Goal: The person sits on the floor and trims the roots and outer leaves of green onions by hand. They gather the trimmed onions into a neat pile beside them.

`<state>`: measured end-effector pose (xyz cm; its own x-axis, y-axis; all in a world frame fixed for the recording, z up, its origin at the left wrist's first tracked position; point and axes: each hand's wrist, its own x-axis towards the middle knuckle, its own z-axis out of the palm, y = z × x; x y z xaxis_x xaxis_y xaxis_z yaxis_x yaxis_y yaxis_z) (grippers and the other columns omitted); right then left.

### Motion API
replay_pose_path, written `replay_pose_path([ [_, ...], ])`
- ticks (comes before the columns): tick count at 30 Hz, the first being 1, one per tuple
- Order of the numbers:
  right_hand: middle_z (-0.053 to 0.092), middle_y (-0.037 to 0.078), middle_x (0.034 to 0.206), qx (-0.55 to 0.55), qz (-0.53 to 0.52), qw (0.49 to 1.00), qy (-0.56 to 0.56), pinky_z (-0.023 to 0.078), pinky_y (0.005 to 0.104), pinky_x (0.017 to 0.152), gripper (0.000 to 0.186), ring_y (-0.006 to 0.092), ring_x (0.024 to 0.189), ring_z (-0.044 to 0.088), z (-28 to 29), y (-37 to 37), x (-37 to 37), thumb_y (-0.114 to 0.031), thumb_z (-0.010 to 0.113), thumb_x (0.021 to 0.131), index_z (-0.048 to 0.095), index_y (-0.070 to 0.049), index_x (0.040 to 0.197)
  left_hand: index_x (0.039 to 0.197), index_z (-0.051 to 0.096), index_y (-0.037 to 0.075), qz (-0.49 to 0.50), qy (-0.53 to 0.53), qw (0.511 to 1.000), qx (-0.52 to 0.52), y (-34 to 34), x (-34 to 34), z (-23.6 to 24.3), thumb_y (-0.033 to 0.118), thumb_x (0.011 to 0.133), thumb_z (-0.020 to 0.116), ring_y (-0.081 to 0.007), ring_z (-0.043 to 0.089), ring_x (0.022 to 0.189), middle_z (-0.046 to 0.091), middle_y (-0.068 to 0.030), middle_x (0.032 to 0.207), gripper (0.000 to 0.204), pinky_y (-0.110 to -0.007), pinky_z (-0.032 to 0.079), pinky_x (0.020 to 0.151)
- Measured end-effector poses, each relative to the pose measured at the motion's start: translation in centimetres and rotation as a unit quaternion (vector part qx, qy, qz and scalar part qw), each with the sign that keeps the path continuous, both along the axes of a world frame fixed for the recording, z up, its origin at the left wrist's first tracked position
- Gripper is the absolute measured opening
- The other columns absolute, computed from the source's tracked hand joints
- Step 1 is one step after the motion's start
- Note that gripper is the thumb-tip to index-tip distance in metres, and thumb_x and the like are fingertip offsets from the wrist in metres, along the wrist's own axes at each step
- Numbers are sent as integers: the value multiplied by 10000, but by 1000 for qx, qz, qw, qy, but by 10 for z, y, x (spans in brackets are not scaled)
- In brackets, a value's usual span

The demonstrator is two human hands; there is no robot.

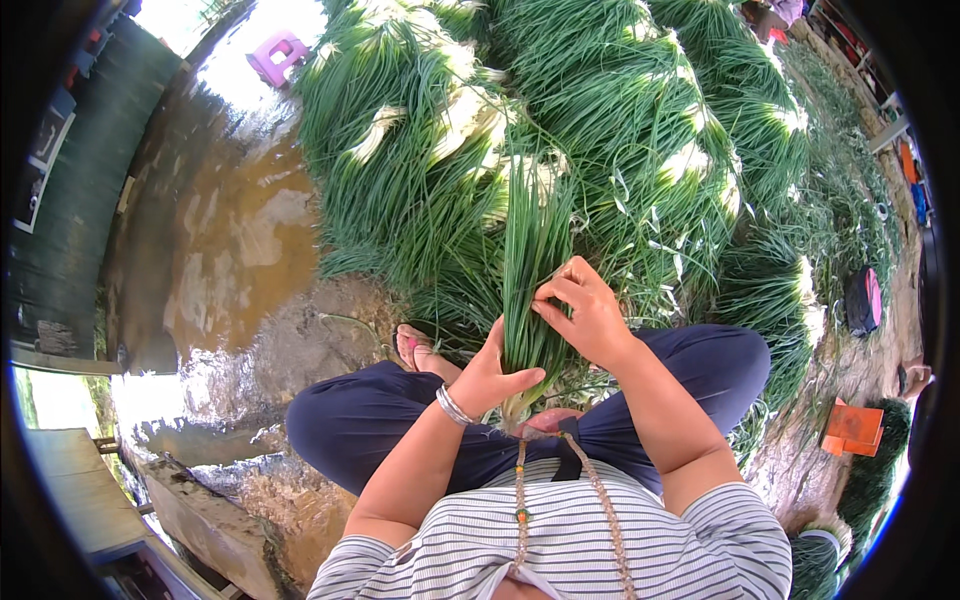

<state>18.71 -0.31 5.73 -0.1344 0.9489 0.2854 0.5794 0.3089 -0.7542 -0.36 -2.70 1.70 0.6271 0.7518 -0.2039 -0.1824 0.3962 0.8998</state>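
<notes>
- The bunch of green stalks stands near centre, just beyond the person's lap, with its long axis running near-to-far: the pale root end sits low, close to the body, and the leaf tips fan out toward the far heap of cut greens.
- Left hand: fingers and thumb are closed around the lower stem section of the bunch, near the root end. This hand is nearer to the body and carries the bunch. A metal bangle sits at its wrist.
- Right hand: placed farther up the same axis, on the right side of the bunch, fingertips pinched together on individual stalks at mid-length.
- The two hands are near each other, the left one lower and nearer.
- The wet muddy ground lies to the left; a sandalled foot rests just left of the bunch.
</notes>
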Motion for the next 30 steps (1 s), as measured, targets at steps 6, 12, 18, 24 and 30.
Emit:
replay_pose_path([
  [6, 498, 78, 874, 19, 0, 1000, 17, 468, 315, 687, 163, 221, 788, 549, 16, 0, -3, -40, 722, 738, 636, -43, 877, 1459, 138, 58, -33, -39, 995, -85, -1, -3, 9, 0, 789, 676, -106, 428, 1158, 421, -39, 1285, 861, -287, 392, 975],
  [12, 503, 81, 858, 40, 31, 998, 22, 478, 333, 641, 213, 247, 758, 558, 5, -1, -3, 12, 718, 662, 611, -63, 829, 1481, 83, 75, -54, -55, 996, -46, 1, -2, 2, -17, 794, 656, -108, 407, 1197, 385, -48, 1343, 900, -283, 374, 991],
  [18, 477, 69, 838, 191, -114, 975, 13, 422, 271, 545, 233, 181, 758, 471, 5, 0, 1, 94, 637, 614, 527, -51, 759, 1484, 93, 53, 18, -70, 994, -85, 7, -2, 8, -35, 790, 638, -127, 419, 1213, 375, -66, 1379, 888, -287, 370, 1004],
  [24, 414, 91, 963, 107, -270, 952, 97, 407, 224, 523, 127, 92, 603, 424, -33, -13, 12, 13, 600, 784, 504, -28, 857, 1469, 141, 14, 62, -60, 996, -38, 11, 7, 8, -21, 799, 621, -142, 444, 1204, 412, -91, 1363, 824, -283, 374, 1002],
  [30, 422, 98, 934, 207, -226, 952, 24, 406, 228, 524, 148, 139, 702, 445, -17, -15, 11, 11, 594, 781, 491, -21, 882, 1452, 179, -9, 49, 167, 979, 104, 11, 1, -31, 117, 801, 643, -186, 452, 1218, 452, -173, 1337, 809, -294, 343, 1027],
])
